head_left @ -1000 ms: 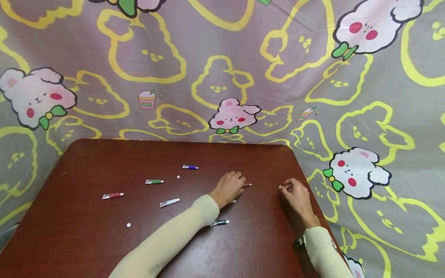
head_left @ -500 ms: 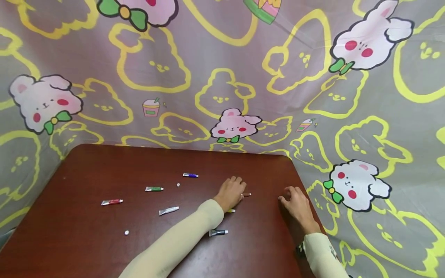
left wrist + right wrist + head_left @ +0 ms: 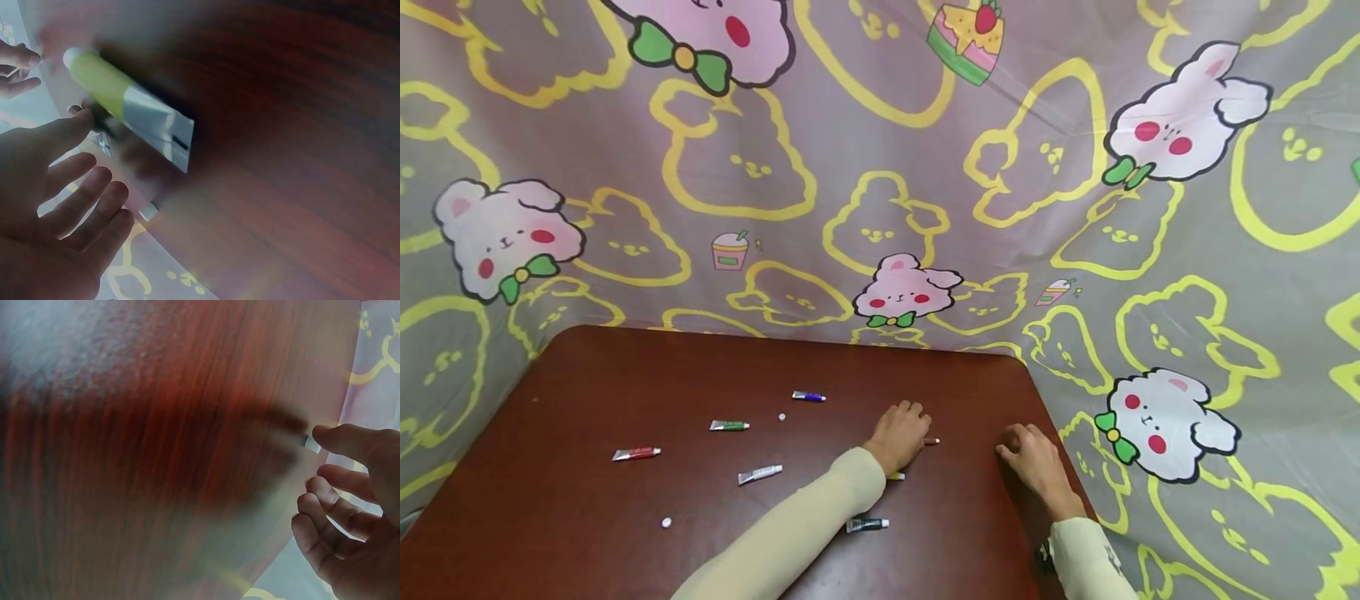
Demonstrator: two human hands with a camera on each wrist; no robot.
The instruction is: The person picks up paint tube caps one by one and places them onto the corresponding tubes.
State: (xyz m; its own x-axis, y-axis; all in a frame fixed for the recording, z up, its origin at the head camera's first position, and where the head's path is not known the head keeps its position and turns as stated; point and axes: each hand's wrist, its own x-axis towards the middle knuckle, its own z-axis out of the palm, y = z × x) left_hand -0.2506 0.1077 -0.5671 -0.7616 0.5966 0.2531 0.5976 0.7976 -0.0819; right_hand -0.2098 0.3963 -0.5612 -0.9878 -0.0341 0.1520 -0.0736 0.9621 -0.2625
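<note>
My left hand (image 3: 901, 437) reaches over the middle right of the table, fingers loosely bent. Just beyond its thumb lies a brown paint tube (image 3: 932, 442), largely covered by the hand in the head view. A yellow paint tube (image 3: 103, 81) with a silver end lies under the left wrist, with a dark paint tube (image 3: 867, 525) nearer me. My right hand (image 3: 1035, 467) is low over the table's right side, fingers relaxed and apart. Right at its thumb tip a small white cap (image 3: 312, 444) shows in the right wrist view; the head view hides it.
Left of the left hand lie blue (image 3: 809, 397), green (image 3: 730, 426), silver-white (image 3: 760, 474) and red (image 3: 636, 454) paint tubes. Loose white caps sit among them, one (image 3: 666, 522) near the front. Patterned cloth (image 3: 790, 208) hangs behind and right of the brown table (image 3: 587, 375).
The head view has tilted upward, so the table sits lower. The left hand has shifted slightly, uncovering the yellow tube's end. The white cap earlier seen at the right fingertips is now hidden there.
</note>
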